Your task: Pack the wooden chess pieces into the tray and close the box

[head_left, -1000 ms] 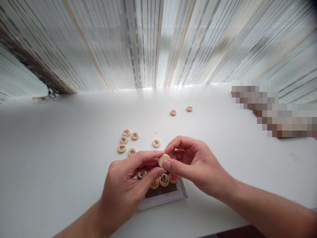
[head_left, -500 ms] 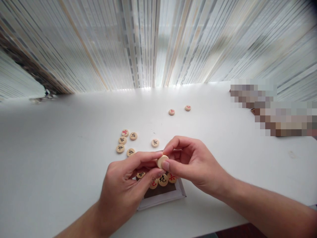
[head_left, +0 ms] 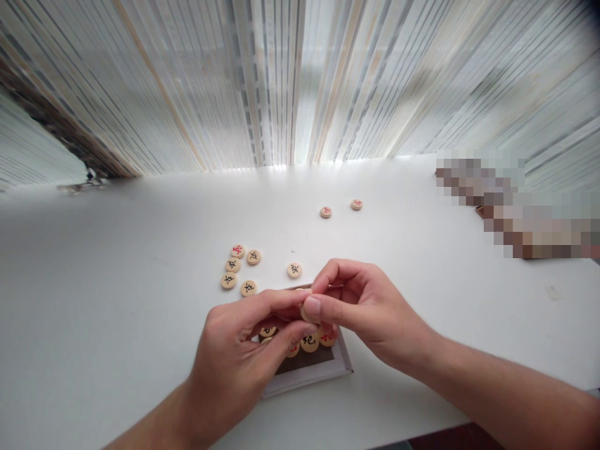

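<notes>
Pale, wood-toned and mostly covered by fingertips, a round disc (head_left: 308, 312) is held above a shallow box (head_left: 309, 379), which serves as the landmark for everything else. The right hand (head_left: 372, 306), over the box's right side, presses its thumb across the disc, so its grip is closed on that piece. The left hand (head_left: 234, 344), over the box's left side, has a pinching grip, forefinger at the disc's upper edge and thumb at its lower edge. Whatever marking the disc bears is hidden. Inside the box, a black-marked piece (head_left: 309, 341) lies beside a red-marked piece (head_left: 327, 338); more pieces there are partly hidden by the left hand. Beyond the box's far left corner, one red-lettered counter (head_left: 238, 250) and four black-lettered counters (head_left: 229, 280) sit grouped on the white surface (head_left: 140, 300). A lone counter (head_left: 294, 270) with black lettering rests just beyond the box's far edge. Well beyond the box, two red counters (head_left: 325, 212) lie apart, before a striped curtain (head_left: 272, 81).
</notes>
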A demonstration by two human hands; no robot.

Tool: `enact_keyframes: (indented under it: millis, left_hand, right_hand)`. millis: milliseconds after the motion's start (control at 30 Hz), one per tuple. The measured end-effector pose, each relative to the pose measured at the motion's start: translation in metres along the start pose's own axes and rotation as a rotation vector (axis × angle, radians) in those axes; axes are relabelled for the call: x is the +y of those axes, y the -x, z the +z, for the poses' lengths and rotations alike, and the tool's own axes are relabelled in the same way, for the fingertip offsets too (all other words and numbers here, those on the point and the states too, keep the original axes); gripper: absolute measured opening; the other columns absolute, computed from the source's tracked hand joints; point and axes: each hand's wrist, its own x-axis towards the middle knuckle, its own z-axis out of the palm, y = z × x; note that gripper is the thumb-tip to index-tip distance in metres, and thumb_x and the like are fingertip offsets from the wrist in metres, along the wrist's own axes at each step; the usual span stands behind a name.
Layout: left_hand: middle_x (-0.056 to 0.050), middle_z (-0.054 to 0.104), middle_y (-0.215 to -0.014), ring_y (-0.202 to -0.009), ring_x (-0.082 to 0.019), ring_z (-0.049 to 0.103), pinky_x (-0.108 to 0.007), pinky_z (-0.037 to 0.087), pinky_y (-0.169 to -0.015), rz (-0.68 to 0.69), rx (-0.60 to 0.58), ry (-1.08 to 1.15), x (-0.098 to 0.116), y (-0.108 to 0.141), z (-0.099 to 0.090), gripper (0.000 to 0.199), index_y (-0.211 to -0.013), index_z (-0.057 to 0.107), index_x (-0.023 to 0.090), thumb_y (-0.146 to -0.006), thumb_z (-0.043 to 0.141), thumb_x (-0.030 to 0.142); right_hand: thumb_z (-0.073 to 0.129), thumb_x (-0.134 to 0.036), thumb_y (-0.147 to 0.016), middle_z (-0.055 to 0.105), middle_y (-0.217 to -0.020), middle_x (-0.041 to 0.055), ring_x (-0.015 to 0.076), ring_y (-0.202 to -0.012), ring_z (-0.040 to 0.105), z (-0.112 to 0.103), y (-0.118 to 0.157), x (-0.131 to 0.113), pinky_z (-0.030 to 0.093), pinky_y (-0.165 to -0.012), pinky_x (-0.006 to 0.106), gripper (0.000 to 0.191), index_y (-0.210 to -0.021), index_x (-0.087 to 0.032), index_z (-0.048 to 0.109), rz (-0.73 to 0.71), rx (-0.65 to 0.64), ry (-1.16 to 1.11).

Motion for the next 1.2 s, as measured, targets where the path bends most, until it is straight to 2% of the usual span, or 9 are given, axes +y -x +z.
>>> enact_keyframes:
  millis: [100,233,367,500,667,800,900,1033,1200]
  left_hand:
    - [0.002,0.090,-0.098,-0.079,-0.013,0.086,-0.013,0.068,-0.075,-0.042,0.014,0.068,0.0008,-0.0006,-0.0005,0.027,-0.110,0.088,0.029,-0.091,0.086,0.011]
    - [0.004,0.090,-0.097,-0.077,-0.012,0.086,-0.010,0.067,-0.073,-0.055,0.081,0.096,0.0000,-0.0014,-0.0010,0.030,-0.109,0.088,0.030,-0.088,0.087,0.008]
    - [0.004,0.090,-0.096,-0.076,-0.012,0.085,-0.012,0.068,-0.073,0.003,0.110,0.054,0.0001,-0.0015,-0.0018,0.032,-0.107,0.089,0.031,-0.085,0.089,0.007]
    - [0.005,0.089,-0.092,-0.074,-0.012,0.084,-0.014,0.069,-0.073,0.053,0.129,0.015,0.0024,-0.0007,-0.0024,0.036,-0.106,0.089,0.031,-0.083,0.090,0.004]
    - [0.005,0.089,-0.098,-0.080,-0.012,0.085,-0.016,0.070,-0.077,0.037,0.119,0.047,-0.0011,-0.0001,-0.0028,0.037,-0.112,0.087,0.031,-0.085,0.089,0.006]
    - [0.001,0.089,-0.093,-0.076,-0.014,0.084,-0.017,0.070,-0.071,0.019,0.128,0.033,-0.0046,-0.0010,-0.0037,0.026,-0.110,0.088,0.027,-0.088,0.089,0.013]
    - [-0.001,0.087,-0.086,-0.072,-0.016,0.084,-0.018,0.070,-0.068,-0.041,0.129,0.084,-0.0035,-0.0023,-0.0037,0.021,-0.109,0.087,0.023,-0.089,0.089,0.017]
    - [-0.001,0.085,-0.079,-0.071,-0.015,0.083,-0.017,0.070,-0.068,-0.125,0.118,0.203,0.0008,-0.0049,-0.0029,0.015,-0.107,0.085,0.020,-0.093,0.085,0.018]
    - [-0.002,0.085,-0.078,-0.067,-0.014,0.082,-0.016,0.069,-0.069,-0.170,0.087,0.302,0.0023,-0.0067,-0.0019,0.010,-0.105,0.083,0.018,-0.095,0.082,0.017]
  right_hand:
    - [0.102,-0.030,-0.076,0.076,-0.070,0.0017,0.0107,-0.058,0.065,-0.0014,-0.0013,0.0005,0.055,-0.055,0.021,0.031,-0.081,-0.016,0.075,-0.043,-0.032,-0.023]
    - [0.103,-0.023,-0.074,0.078,-0.076,0.0009,0.0096,-0.063,0.070,-0.0033,-0.0008,0.0010,0.057,-0.058,0.018,0.031,-0.090,-0.016,0.078,-0.018,-0.069,-0.072]
    - [0.105,-0.019,-0.069,0.079,-0.076,0.0011,0.0099,-0.064,0.071,-0.0040,0.0007,0.0006,0.057,-0.058,0.017,0.037,-0.093,-0.016,0.077,0.060,-0.098,-0.118]
    - [0.106,-0.014,-0.065,0.080,-0.080,0.0009,0.0109,-0.067,0.073,-0.0035,-0.0005,-0.0002,0.059,-0.059,0.018,0.038,-0.092,-0.016,0.079,0.064,-0.100,-0.150]
    - [0.103,-0.012,-0.069,0.082,-0.086,0.0015,0.0119,-0.073,0.076,-0.0033,-0.0012,-0.0009,0.062,-0.064,0.019,0.032,-0.094,-0.018,0.084,-0.042,-0.081,-0.101]
    - [0.103,-0.013,-0.071,0.085,-0.093,0.0037,0.0144,-0.083,0.080,-0.0037,0.0000,-0.0024,0.067,-0.078,0.023,0.030,-0.095,-0.020,0.086,-0.108,-0.064,-0.046]
    - [0.101,-0.015,-0.075,0.085,-0.094,0.0044,0.0152,-0.086,0.080,-0.0038,-0.0007,-0.0033,0.068,-0.082,0.025,0.026,-0.097,-0.021,0.087,-0.141,-0.069,-0.015]
    - [0.101,-0.014,-0.075,0.085,-0.091,0.0033,0.0143,-0.085,0.080,-0.0045,-0.0022,-0.0023,0.067,-0.082,0.023,0.028,-0.099,-0.022,0.088,-0.185,-0.065,0.024]
    - [0.096,-0.021,-0.083,0.083,-0.091,0.0052,0.0181,-0.082,0.078,-0.0051,-0.0011,0.0013,0.067,-0.078,0.031,0.026,-0.108,-0.023,0.088,-0.323,-0.054,0.177]
